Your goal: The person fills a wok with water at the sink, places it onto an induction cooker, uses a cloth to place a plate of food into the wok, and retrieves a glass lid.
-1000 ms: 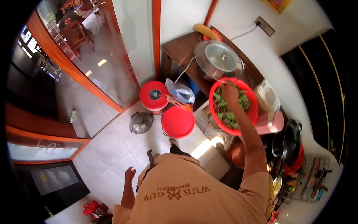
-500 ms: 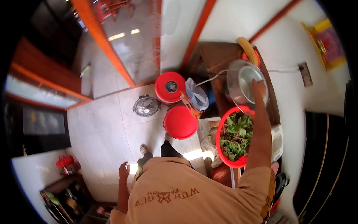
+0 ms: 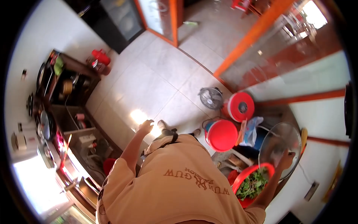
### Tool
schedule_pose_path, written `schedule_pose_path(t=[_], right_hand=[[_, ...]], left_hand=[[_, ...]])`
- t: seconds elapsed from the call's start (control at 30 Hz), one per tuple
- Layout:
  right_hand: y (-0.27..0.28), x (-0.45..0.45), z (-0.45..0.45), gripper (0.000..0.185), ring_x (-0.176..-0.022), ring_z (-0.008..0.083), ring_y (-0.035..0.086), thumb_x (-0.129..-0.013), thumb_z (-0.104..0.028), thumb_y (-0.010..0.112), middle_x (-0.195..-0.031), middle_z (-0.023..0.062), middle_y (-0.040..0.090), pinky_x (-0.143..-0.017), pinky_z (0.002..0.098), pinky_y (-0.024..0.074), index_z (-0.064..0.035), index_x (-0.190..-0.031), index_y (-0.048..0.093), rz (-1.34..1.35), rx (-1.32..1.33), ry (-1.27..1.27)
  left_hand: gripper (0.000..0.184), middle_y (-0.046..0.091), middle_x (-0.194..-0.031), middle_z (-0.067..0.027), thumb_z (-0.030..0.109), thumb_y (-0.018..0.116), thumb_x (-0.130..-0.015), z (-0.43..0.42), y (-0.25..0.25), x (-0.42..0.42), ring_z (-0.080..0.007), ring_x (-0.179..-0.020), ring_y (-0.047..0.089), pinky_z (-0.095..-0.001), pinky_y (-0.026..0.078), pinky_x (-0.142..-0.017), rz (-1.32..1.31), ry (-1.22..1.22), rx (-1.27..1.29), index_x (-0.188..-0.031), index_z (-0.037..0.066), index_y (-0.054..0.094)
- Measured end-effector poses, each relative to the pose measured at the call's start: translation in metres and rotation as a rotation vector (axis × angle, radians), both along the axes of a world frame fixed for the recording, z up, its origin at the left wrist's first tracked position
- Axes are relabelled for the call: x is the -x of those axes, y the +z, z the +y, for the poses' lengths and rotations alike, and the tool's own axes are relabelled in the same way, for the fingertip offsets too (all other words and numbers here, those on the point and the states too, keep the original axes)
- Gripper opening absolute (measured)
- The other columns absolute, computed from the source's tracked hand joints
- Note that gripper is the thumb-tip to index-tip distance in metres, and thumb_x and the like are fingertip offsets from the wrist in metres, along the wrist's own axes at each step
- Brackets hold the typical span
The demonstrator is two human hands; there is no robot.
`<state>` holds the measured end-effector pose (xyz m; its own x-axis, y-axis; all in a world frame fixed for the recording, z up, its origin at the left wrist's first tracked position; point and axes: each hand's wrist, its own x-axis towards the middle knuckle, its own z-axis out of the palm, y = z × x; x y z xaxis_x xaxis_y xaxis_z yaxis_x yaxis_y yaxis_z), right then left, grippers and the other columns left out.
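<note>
My right hand (image 3: 286, 159) is closed on a round glass lid (image 3: 274, 140) near its middle, at the right side of the view. The lid is see-through with a thin rim, and its lower edge overlaps the far rim of a red basin (image 3: 238, 182). Leafy greens (image 3: 252, 185) with reddish stems fill that basin, which is partly hidden by my right forearm. Out to my left, over the tiled floor, my left hand (image 3: 146, 126) hangs with nothing in it, its fingers loosely apart.
Two red-lidded buckets (image 3: 222, 135) and a small fan (image 3: 211, 98) stand on the floor ahead. A plastic bag (image 3: 251, 131) is beside them. Along the left wall runs a cooking counter (image 3: 76, 130) with open shelves. A glass door with an orange frame (image 3: 253, 37) stands at the upper right.
My view has turned left, bringing the counter into sight and shifting the buckets and basin rightward. The lid stays in my right hand. The left hand remains free.
</note>
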<state>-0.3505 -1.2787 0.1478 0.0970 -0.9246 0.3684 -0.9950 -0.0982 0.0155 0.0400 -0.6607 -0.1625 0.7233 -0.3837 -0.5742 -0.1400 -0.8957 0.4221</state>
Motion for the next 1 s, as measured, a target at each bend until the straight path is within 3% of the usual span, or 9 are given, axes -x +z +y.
schedule_pose_path(t=[0.1, 0.17, 0.27, 0.37, 0.5, 0.6, 0.63, 0.9, 1.0], right_hand=[[-0.016, -0.073, 0.061, 0.043, -0.071, 0.0369, 0.060, -0.079, -0.046, 0.058, -0.079, 0.0163, 0.063, -0.066, 0.0490, 0.0445, -0.0035, -0.089, 0.056, -0.131, -0.046, 0.354], [-0.037, -0.127, 0.100, 0.035, -0.064, 0.0306, 0.057, -0.079, -0.037, 0.059, -0.070, 0.0133, 0.059, -0.063, 0.0451, 0.0441, -0.0027, -0.086, 0.057, -0.091, -0.091, 0.365], [-0.105, -0.186, 0.107, 0.040, -0.072, 0.0336, 0.061, -0.077, -0.041, 0.062, -0.073, 0.0156, 0.061, -0.067, 0.0462, 0.0451, -0.0015, -0.081, 0.058, -0.235, -0.319, 0.483], [-0.154, -0.263, 0.143, 0.039, -0.065, 0.0322, 0.058, -0.077, -0.040, 0.062, -0.067, 0.0146, 0.059, -0.066, 0.0459, 0.0450, -0.0007, -0.074, 0.056, -0.260, -0.404, 0.602], [-0.185, -0.368, 0.209, 0.024, -0.054, 0.0116, 0.048, -0.074, -0.023, 0.064, -0.060, 0.0034, 0.053, -0.051, 0.0284, 0.0393, -0.0021, -0.067, 0.055, -0.516, -0.741, 0.658], [-0.202, -0.444, 0.257, 0.022, -0.049, 0.0083, 0.046, -0.076, -0.020, 0.064, -0.057, 0.0014, 0.051, -0.046, 0.0257, 0.0370, -0.0020, -0.068, 0.055, -0.590, -0.816, 0.879], [-0.178, -0.477, 0.301, 0.019, -0.053, 0.0095, 0.049, -0.075, -0.019, 0.064, -0.060, 0.0017, 0.054, -0.050, 0.0269, 0.0396, -0.0016, -0.071, 0.057, -0.414, -0.761, 0.864], [-0.216, -0.723, 0.453, 0.028, -0.067, 0.0257, 0.057, -0.071, -0.025, 0.064, -0.072, 0.0133, 0.060, -0.066, 0.0374, 0.0458, -0.0003, -0.082, 0.058, -0.073, -0.706, 1.213], [-0.203, -0.814, 0.557, 0.031, -0.069, 0.0212, 0.057, -0.072, -0.028, 0.067, -0.073, 0.0100, 0.061, -0.066, 0.0350, 0.0456, -0.0016, -0.085, 0.057, 0.034, -0.697, 1.334]], left_hand=[[0.036, 0.058, -0.120, -0.0085, 0.028, 0.052, -0.086, 0.040, 0.008, -0.015, -0.0262, -0.116, 0.052, -0.0438, 0.041, -0.097, 0.100, 0.084, -0.069, -0.121, 0.020, 0.057], [0.037, 0.058, -0.121, -0.0087, 0.028, 0.052, -0.086, 0.080, -0.002, -0.019, -0.0264, -0.117, 0.051, -0.0437, 0.041, -0.097, 0.114, 0.180, -0.055, -0.121, 0.020, 0.056], [0.037, 0.057, -0.123, -0.0093, 0.028, 0.052, -0.086, 0.155, -0.036, -0.024, -0.0273, -0.116, 0.052, -0.0431, 0.042, -0.096, 0.134, 0.334, -0.051, -0.122, 0.020, 0.056], [0.036, 0.057, -0.123, -0.0101, 0.028, 0.051, -0.087, 0.231, -0.037, -0.023, -0.0285, -0.115, 0.053, -0.0423, 0.043, -0.096, 0.185, 0.472, -0.069, -0.123, 0.020, 0.056], [0.036, 0.058, -0.121, -0.0117, 0.029, 0.050, -0.087, 0.329, -0.053, -0.008, -0.0295, -0.114, 0.054, -0.0422, 0.045, -0.093, 0.266, 0.655, -0.153, -0.122, 0.020, 0.056], [0.036, 0.059, -0.120, -0.0128, 0.030, 0.050, -0.087, 0.384, -0.072, 0.013, -0.0307, -0.112, 0.055, -0.0429, 0.046, -0.091, 0.278, 0.787, -0.176, -0.119, 0.018, 0.059], [0.035, 0.060, -0.118, -0.0135, 0.029, 0.049, -0.087, 0.397, -0.086, 0.022, -0.0317, -0.110, 0.056, -0.0434, 0.047, -0.091, 0.278, 0.853, -0.167, -0.117, 0.016, 0.059], [0.030, 0.062, -0.109, -0.0177, 0.026, 0.045, -0.088, 0.402, -0.087, 0.013, -0.0351, -0.102, 0.059, -0.0450, 0.048, -0.087, 0.316, 1.135, -0.099, -0.107, 0.011, 0.062], [0.029, 0.063, -0.108, -0.0159, 0.023, 0.045, -0.087, 0.409, -0.057, -0.025, -0.0337, -0.102, 0.060, -0.0426, 0.049, -0.085, 0.431, 1.108, -0.160, -0.108, 0.013, 0.062]])
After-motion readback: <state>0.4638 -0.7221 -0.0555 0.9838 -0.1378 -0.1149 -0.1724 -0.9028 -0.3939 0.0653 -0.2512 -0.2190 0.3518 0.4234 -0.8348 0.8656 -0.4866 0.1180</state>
